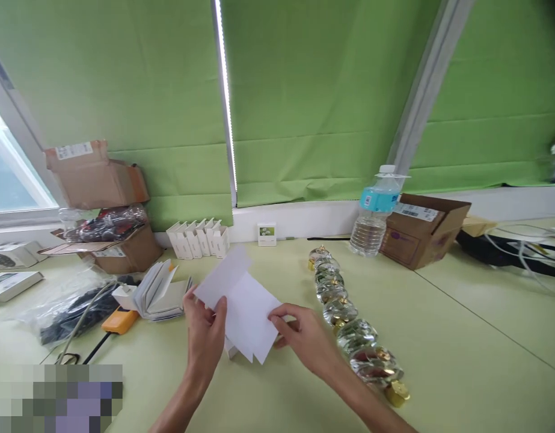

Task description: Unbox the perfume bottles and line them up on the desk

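My left hand (204, 322) grips the left edge of a folded white paper (252, 310), thumb on top. The right corner of that paper is pinched between the thumb and fingers of my right hand (299, 331). It is blank on the side facing me, with one flap angled up at the upper left and two points hanging at the bottom. Beneath it, a small white box (231, 349) is mostly hidden. To the right of my right hand runs a row of clear, faceted glass-like pieces (340, 313) with gold-coloured parts.
Several small white boxes (198, 239) stand at the back, near a white box with a plant picture (267, 234). A water bottle (375, 213) and an open carton (421, 231) are at back right. Left are an open booklet (162, 294), an orange device (119, 320) and stacked cartons (97, 180).
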{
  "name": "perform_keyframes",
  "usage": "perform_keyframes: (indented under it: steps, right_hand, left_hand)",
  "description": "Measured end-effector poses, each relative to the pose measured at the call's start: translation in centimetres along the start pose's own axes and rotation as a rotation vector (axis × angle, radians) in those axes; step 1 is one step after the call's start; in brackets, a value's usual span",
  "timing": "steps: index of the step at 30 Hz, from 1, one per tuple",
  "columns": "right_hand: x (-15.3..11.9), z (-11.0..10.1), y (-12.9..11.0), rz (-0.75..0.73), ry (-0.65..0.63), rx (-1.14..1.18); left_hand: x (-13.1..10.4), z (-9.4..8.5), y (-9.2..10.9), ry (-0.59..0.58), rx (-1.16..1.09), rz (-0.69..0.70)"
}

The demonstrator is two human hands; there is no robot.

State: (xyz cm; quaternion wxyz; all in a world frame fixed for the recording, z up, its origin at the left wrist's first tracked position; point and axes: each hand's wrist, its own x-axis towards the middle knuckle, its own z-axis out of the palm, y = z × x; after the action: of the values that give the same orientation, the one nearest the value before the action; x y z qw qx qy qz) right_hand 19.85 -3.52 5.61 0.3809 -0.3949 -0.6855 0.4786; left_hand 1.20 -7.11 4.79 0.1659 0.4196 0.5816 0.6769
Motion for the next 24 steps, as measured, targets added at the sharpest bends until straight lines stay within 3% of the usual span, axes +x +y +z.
perform_keyframes:
  steps: [4,10,14,16,20,24]
  right_hand:
    - [0.7,-0.3,0.9,0.135,-0.045,0.303]
    - [1.0,-0.9,1.6,0.198,0.009,0.371]
    - [1.2,-0.9,1.6,0.147,0.052,0.365]
    - [1.2,-0.9,1.6,0.127,0.079,0.332]
    - [1.1,-0.8,1.4,0.106,0.062,0.284]
    - [0.7,-0.3,1.3,0.027,0.063,0.196]
  left_hand:
    - [-0.4,0.3,-0.7,-0.007,-0.008,0.165]
    - [-0.6,-0.2,-0.4,-0.041,0.032,0.232]
    - [-0.2,-0.6,-0.4,-0.315,0.111,0.081]
    - [0.0,-0.5,-0.7,-0.393,0.059,-0.010]
    - [1.1,-0.7,-1.4,-0.412,-0.050,-0.125]
    - [3.6,-2.5,-2.2,-0.286,-0.117,-0.186]
